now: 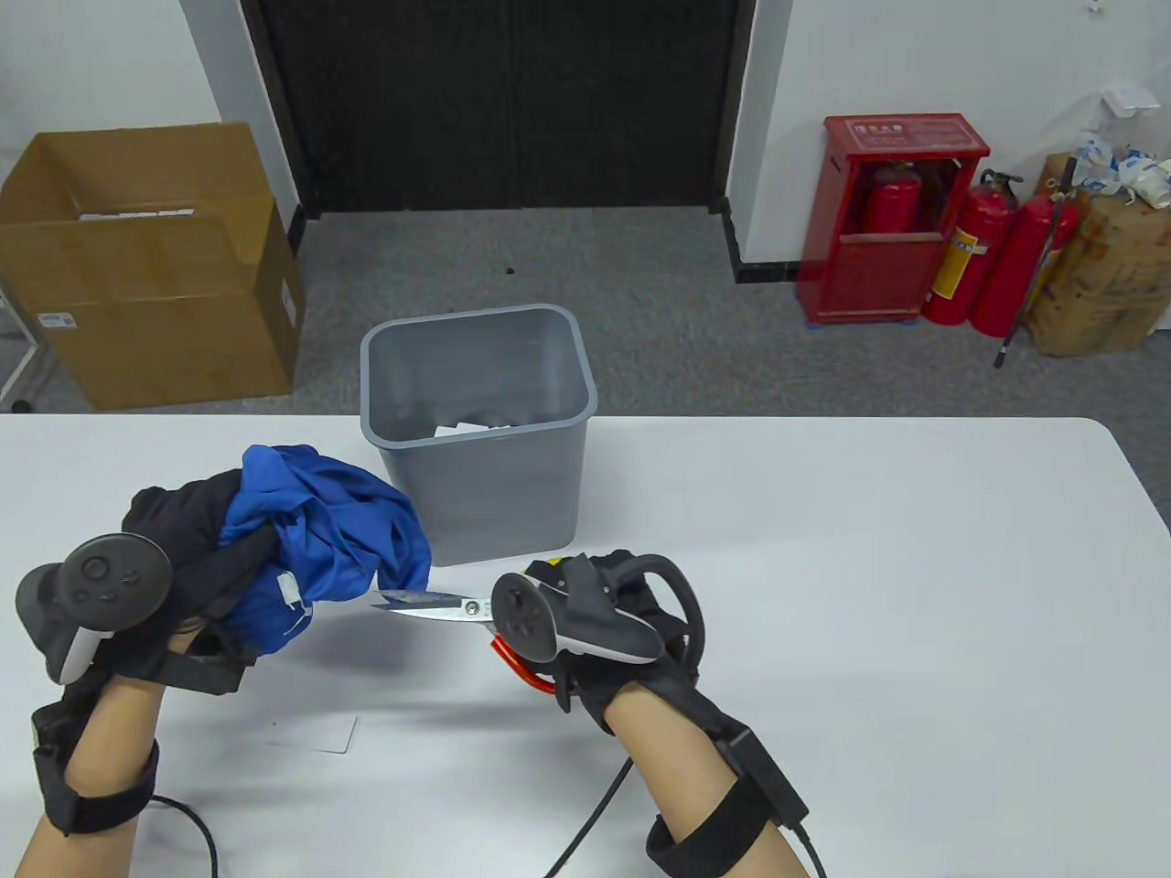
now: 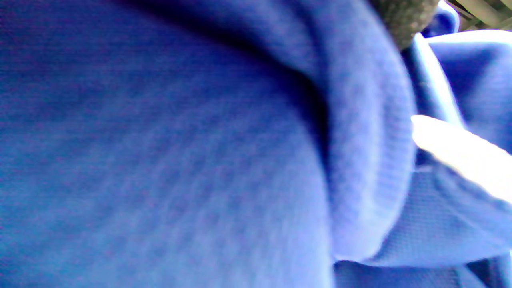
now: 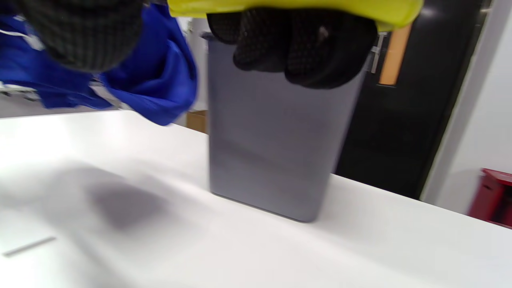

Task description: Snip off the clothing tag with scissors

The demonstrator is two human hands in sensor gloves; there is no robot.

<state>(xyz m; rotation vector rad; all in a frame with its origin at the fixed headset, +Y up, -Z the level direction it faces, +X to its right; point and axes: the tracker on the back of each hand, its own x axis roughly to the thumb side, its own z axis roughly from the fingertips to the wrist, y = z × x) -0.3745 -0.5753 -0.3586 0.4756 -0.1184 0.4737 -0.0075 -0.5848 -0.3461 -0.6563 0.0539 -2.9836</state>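
Observation:
My left hand (image 1: 197,585) grips a bunched blue garment (image 1: 320,535) and holds it above the table. A small white tag (image 1: 293,592) hangs at the garment's lower front. My right hand (image 1: 595,617) holds scissors (image 1: 435,605) with red and yellow handles. The blades point left and look nearly closed, with their tips just under a fold of the garment, to the right of the tag. In the left wrist view blue cloth (image 2: 180,160) fills the frame with the blurred white tag (image 2: 460,156) at the right. In the right wrist view my fingers (image 3: 296,44) curl around the yellow handle (image 3: 296,8).
A grey bin (image 1: 476,439) stands on the white table (image 1: 823,594) just behind the scissors, with white scraps inside; it also shows in the right wrist view (image 3: 272,140). A flat white card (image 1: 311,732) lies on the table in front of my left hand.

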